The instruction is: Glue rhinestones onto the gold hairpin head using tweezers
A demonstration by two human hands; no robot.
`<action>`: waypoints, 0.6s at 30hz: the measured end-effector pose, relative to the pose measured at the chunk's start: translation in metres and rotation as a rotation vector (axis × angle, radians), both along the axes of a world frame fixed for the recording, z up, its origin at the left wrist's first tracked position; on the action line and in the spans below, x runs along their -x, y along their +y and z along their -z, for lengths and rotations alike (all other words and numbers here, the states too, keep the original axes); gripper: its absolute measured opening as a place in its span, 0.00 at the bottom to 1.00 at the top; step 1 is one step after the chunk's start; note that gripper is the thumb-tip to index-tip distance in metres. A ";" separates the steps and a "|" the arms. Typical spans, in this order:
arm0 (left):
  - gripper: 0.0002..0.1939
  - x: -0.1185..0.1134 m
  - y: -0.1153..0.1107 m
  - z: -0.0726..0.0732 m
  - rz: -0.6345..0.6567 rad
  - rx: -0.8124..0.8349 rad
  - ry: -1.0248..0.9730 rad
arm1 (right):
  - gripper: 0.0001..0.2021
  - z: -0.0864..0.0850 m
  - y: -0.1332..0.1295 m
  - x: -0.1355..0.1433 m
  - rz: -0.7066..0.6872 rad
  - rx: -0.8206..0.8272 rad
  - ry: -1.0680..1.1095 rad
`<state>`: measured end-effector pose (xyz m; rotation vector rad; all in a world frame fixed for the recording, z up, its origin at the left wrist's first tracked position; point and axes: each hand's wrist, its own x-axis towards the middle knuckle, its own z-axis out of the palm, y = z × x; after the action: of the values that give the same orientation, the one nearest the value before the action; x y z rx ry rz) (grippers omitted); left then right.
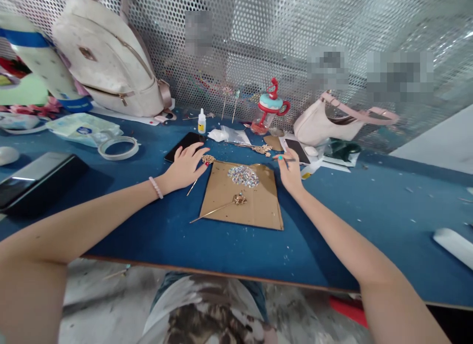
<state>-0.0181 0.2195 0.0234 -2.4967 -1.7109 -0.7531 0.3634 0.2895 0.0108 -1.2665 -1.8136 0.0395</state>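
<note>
My left hand (184, 167) lies on the table with its fingers spread, holding nothing I can see. By its thumb and fingertips is a gold filigree hairpin (208, 158), its thin stem pointing toward me. My right hand (290, 174) is closed in a pinch around a thin, dark, pen-like stick (290, 159), right of the cardboard. On the cardboard sheet (218, 186) a pile of small shiny rhinestones (244, 176) is spread out. Nearer to me, a second gold hairpin (239, 199) with a jewelled head rests there, its stem reaching past the left edge.
Behind the cardboard are a small glue bottle (201, 122), a black phone (181, 146), gold ornaments (263, 150) and a red-lidded cup (268, 107). Tape (118, 148) and a backpack (107, 58) are at left. A pink handbag (321, 122) stands at right.
</note>
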 end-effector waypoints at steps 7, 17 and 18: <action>0.24 -0.002 0.001 0.001 -0.022 -0.017 -0.007 | 0.19 -0.001 0.057 -0.001 0.368 0.135 0.000; 0.25 -0.005 -0.007 -0.003 0.013 0.019 0.028 | 0.21 -0.004 0.047 0.002 0.424 0.136 -0.102; 0.25 -0.006 -0.007 -0.004 0.020 0.023 0.032 | 0.21 -0.005 0.046 0.002 0.417 0.136 -0.109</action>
<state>-0.0124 0.2120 0.0272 -2.5308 -1.6962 -0.6946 0.3613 0.3355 0.0157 -1.7517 -1.6242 -0.1417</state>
